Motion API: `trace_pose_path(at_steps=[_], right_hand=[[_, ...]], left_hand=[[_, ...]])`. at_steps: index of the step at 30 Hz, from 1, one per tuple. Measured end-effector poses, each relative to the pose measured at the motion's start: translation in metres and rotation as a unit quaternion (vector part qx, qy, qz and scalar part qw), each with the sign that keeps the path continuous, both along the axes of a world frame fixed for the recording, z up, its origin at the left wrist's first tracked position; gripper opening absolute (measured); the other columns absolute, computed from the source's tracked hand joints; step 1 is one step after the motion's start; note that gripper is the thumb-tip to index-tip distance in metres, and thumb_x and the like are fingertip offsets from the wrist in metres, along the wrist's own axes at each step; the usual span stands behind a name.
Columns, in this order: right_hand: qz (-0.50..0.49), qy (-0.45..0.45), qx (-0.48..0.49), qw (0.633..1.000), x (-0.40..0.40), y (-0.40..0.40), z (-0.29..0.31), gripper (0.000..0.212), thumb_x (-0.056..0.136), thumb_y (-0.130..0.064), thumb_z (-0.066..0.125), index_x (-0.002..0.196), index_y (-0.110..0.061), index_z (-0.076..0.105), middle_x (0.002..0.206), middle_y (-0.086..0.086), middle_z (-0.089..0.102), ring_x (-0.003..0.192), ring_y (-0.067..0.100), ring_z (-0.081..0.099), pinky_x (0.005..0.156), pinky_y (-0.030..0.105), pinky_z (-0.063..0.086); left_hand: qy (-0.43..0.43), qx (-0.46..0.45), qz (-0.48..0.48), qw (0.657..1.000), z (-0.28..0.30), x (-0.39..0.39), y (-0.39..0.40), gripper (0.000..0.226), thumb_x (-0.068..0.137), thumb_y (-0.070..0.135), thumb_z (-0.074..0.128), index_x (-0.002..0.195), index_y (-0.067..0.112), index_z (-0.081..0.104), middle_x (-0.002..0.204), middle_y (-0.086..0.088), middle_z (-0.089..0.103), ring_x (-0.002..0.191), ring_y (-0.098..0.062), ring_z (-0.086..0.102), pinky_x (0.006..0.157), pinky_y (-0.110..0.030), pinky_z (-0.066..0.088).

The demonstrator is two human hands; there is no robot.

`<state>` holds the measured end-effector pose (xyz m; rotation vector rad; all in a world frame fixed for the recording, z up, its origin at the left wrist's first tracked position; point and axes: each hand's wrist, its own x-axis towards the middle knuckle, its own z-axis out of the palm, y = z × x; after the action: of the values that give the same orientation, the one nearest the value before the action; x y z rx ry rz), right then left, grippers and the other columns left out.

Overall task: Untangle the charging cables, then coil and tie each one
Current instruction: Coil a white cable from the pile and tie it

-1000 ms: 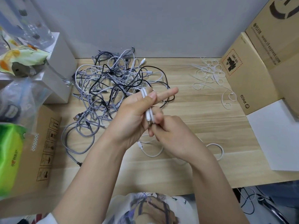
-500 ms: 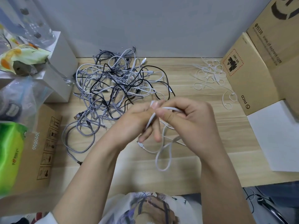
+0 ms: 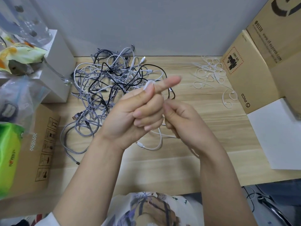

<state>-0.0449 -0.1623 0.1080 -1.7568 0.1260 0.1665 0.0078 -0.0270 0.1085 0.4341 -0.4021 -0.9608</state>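
My left hand [image 3: 138,111] is raised over the wooden desk [image 3: 203,124], thumb pinching a folded white cable [image 3: 156,142] against the straight index finger, the other fingers curled round it. My right hand [image 3: 182,121] sits just to its right, fingers curled round the same white cable, whose loose loop and plug trail on the desk below the hands. Behind my hands lies a tangled heap of grey braided, white and black charging cables [image 3: 104,82]. A scatter of white cable ties [image 3: 210,70] lies at the back right.
Cardboard boxes [image 3: 254,66] stand along the right, with a white sheet [image 3: 276,134] in front of them. On the left are a white box [image 3: 55,66], plastic bags, a green pack [image 3: 9,157] and a flat carton [image 3: 44,144]. A grey wall closes the back.
My right hand has dropped from above the left hand's fingers to beside them. The left index finger has straightened, and the hanging cable loop has shortened.
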Motion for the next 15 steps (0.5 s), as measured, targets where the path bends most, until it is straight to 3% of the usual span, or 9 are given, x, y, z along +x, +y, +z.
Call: trace_pose_path(at_steps=[1, 4, 6, 8, 10, 13, 15], right_hand=[[0.020, 0.019, -0.031, 0.999, -0.001, 0.001, -0.003, 0.030, 0.100, -0.017, 0.040, 0.076, -0.007, 0.054, 0.050, -0.011, 0.036, 0.040, 0.001, 0.034, 0.042, 0.010, 0.028], [0.061, 0.052, -0.128, 0.988, -0.001, 0.003, -0.005, 0.039, 0.098, -0.016, 0.041, 0.064, -0.030, 0.054, 0.046, -0.014, 0.044, 0.046, 0.001, 0.038, 0.050, 0.016, 0.030], [0.086, 0.061, -0.188, 0.976, -0.002, 0.004, -0.003, 0.043, 0.095, -0.015, 0.043, 0.056, -0.031, 0.047, 0.047, -0.020, 0.050, 0.049, 0.001, 0.043, 0.053, 0.017, 0.032], [0.106, 0.069, -0.226, 0.966, -0.004, 0.005, 0.000, 0.039, 0.095, -0.019, 0.045, 0.058, -0.031, 0.048, 0.052, -0.015, 0.053, 0.054, 0.002, 0.047, 0.057, 0.022, 0.037], [0.141, 0.078, -0.259, 0.952, -0.007, 0.002, 0.002, 0.033, 0.095, -0.024, 0.047, 0.063, -0.031, 0.052, 0.056, -0.009, 0.051, 0.058, 0.004, 0.048, 0.060, 0.028, 0.038], [0.179, 0.068, -0.303, 0.933, -0.010, -0.003, 0.005, 0.028, 0.092, -0.028, 0.054, 0.065, -0.030, 0.054, 0.051, -0.019, 0.052, 0.053, 0.001, 0.047, 0.053, 0.025, 0.028], [0.167, 0.047, -0.308, 0.936, -0.010, -0.006, 0.007, 0.032, 0.089, -0.029, 0.059, 0.058, -0.029, 0.053, 0.052, -0.033, 0.048, 0.056, 0.000, 0.049, 0.053, 0.029, 0.029]], left_hand=[[0.013, 0.019, 0.032, 0.999, 0.002, -0.001, -0.003, 0.039, 0.096, 0.019, 0.043, 0.128, -0.002, 0.049, 0.047, 0.010, 0.040, 0.037, -0.001, 0.029, 0.042, -0.014, 0.037], [0.021, 0.128, 0.154, 0.980, 0.005, -0.007, -0.012, 0.039, 0.093, 0.021, 0.038, 0.124, -0.002, 0.044, 0.050, 0.009, 0.052, 0.036, 0.000, 0.046, 0.044, -0.013, 0.043], [0.001, 0.154, 0.194, 0.969, 0.002, -0.011, -0.014, 0.029, 0.089, 0.020, 0.038, 0.109, 0.001, 0.049, 0.063, 0.001, 0.068, 0.047, -0.005, 0.060, 0.050, -0.015, 0.050], [-0.024, 0.164, 0.196, 0.966, -0.004, -0.011, -0.016, 0.019, 0.092, 0.020, 0.036, 0.094, 0.005, 0.047, 0.084, -0.009, 0.074, 0.066, -0.010, 0.069, 0.060, -0.016, 0.055], [-0.063, 0.215, 0.199, 0.954, -0.009, -0.009, -0.016, 0.016, 0.094, 0.023, 0.035, 0.094, 0.008, 0.042, 0.095, -0.007, 0.074, 0.075, -0.012, 0.071, 0.065, -0.017, 0.056], [-0.130, 0.328, 0.202, 0.914, -0.018, -0.009, -0.015, 0.009, 0.099, 0.022, 0.036, 0.101, 0.013, 0.039, 0.093, -0.003, 0.073, 0.070, -0.013, 0.070, 0.057, -0.020, 0.053], [-0.194, 0.440, 0.185, 0.857, -0.023, -0.008, -0.013, 0.014, 0.099, 0.026, 0.045, 0.094, 0.013, 0.047, 0.090, -0.008, 0.070, 0.067, -0.012, 0.064, 0.054, -0.024, 0.047]])
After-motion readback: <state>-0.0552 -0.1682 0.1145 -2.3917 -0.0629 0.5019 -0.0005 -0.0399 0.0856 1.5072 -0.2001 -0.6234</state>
